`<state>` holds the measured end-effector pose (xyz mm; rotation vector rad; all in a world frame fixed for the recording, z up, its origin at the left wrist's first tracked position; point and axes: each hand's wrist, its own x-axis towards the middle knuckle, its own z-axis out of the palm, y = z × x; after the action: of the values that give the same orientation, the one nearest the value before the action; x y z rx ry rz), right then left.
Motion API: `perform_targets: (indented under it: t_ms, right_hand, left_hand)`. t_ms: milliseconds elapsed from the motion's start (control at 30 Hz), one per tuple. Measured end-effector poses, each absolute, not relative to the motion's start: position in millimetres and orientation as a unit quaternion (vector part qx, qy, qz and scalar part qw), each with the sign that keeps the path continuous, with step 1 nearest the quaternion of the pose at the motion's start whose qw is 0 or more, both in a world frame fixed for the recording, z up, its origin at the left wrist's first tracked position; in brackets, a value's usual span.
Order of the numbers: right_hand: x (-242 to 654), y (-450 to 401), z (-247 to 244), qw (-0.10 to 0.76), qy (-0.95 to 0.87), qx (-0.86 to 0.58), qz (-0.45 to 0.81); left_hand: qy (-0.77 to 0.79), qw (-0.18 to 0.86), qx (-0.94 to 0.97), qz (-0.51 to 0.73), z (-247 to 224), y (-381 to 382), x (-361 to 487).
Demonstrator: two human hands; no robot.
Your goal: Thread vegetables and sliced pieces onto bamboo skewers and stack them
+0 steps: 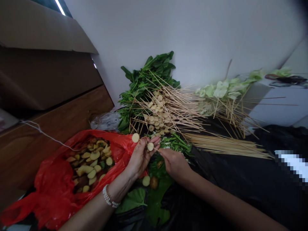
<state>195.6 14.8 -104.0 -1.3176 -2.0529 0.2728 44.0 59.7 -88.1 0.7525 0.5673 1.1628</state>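
My left hand [141, 154], with a beaded bracelet at its wrist, is turned palm up, its thumb and fingers closed about pale potato slices. One round potato slice [135, 138] shows beyond the thumb, and another slice [150, 147] lies at the fingers. Pinched in my right hand [175, 163] is a thin wooden skewer [156, 149], which runs left to the slice at my fingers. Whether it passes through both slices is hidden. Just below the hands, a cut potato piece [146, 181] and a brown potato [154, 182] rest on green leaves [157, 205].
A red plastic bag [57, 179] of potato slices stands open at left. Behind my hands are loaded potato skewers [158, 110] and leafy greens [154, 69]. Bare skewers [228, 146] lie at right, below cabbage skewers [221, 89]. A cardboard box [48, 70] stands at upper left.
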Motion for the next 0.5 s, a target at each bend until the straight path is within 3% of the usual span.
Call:
perform_targets:
  t_ms: [233, 400, 500]
  right_hand:
    - [196.4, 12.5, -102.1, 0.268, -0.796, -0.540, 0.050]
    - [195.4, 12.6, -100.4, 0.299, -0.803, -0.509, 0.087]
    - [195.4, 12.5, -100.0, 0.271, -0.799, -0.534, 0.061]
  left_hand:
    - [0.264, 0.720, 0.350, 0.539, -93.8, 59.3, 45.1]
    - [0.273, 0.716, 0.355, 0.535, -94.2, 58.6, 45.9]
    - [0.277, 0.720, 0.352, 0.530, -93.2, 58.4, 46.0]
